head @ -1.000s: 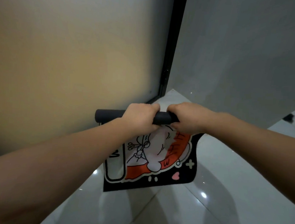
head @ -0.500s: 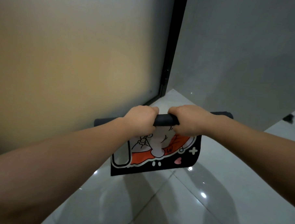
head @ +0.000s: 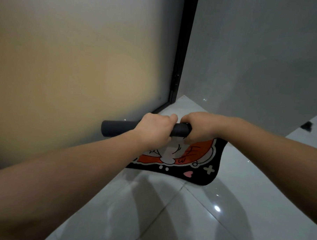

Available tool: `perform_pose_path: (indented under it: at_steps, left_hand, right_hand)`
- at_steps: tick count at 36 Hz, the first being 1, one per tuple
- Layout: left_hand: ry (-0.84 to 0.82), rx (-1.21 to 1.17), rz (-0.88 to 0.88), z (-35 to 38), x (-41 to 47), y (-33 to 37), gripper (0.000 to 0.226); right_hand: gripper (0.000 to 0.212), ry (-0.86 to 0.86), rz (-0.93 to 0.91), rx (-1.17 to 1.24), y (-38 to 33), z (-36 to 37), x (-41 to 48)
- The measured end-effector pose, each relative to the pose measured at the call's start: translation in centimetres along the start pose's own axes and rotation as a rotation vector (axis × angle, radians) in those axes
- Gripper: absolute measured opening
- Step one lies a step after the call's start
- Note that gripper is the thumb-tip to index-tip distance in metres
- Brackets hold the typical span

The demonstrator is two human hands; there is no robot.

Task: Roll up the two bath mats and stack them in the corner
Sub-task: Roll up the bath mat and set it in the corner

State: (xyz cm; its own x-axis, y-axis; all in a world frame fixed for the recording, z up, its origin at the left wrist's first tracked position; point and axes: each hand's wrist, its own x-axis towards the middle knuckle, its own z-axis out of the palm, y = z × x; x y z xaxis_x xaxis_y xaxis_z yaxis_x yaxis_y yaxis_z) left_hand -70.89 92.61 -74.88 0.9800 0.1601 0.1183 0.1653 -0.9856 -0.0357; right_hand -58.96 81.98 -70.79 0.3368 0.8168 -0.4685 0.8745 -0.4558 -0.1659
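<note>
My left hand and right hand grip the half-rolled black cartoon-printed bath mat above the glossy white tiled floor.

One head-worn wide-angle view, looking forward and down along both forearms into a room corner. The frosted glass panel fills the left, the grey wall the right, the glossy tiled floor runs below, near the lens.

Both forearms outstretched, left hand and right hand fisted side by side.
</note>
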Motion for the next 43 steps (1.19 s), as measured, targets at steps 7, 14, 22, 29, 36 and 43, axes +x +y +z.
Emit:
perform_pose_path:
  at_steps: [7, 14, 22, 29, 36, 43]
  left_hand:
    - [-0.189, -0.065, 0.015, -0.6, 1.0, -0.9, 0.033]
    - [-0.373, -0.433, -0.129, -0.9, 0.9, -2.0, 0.029]
    - [0.025, 0.087, 0.073, 0.7, -0.1, -0.5, 0.019]
    - [-0.134, -0.027, 0.022, 0.8, 1.0, -1.0, 0.033]
    - [-0.432, -0.564, -0.123, 1.1, 0.6, -2.2, 0.033]
    - [-0.042, -0.063, -0.015, 1.9, 0.1, -1.5, 0.028]
  right_hand:
    - [0.016, 0.328, -0.107, -0.313, 0.2, 1.5, -0.6]
    - [0.019, 0.734, -0.293, -0.493, 0.9, 3.7, 0.0]
    - [0.038, -0.013, -0.034, -0.007, 0.5, 0.6, 0.5]
    - [0.025, 0.163, -0.087, -0.207, 0.6, 1.7, 0.1]
    - [0.014, 0.523, -0.316, -0.538, 0.6, 2.8, 0.0]
    - [0.031, 0.165, -0.105, -0.185, 0.6, 1.4, 0.5]
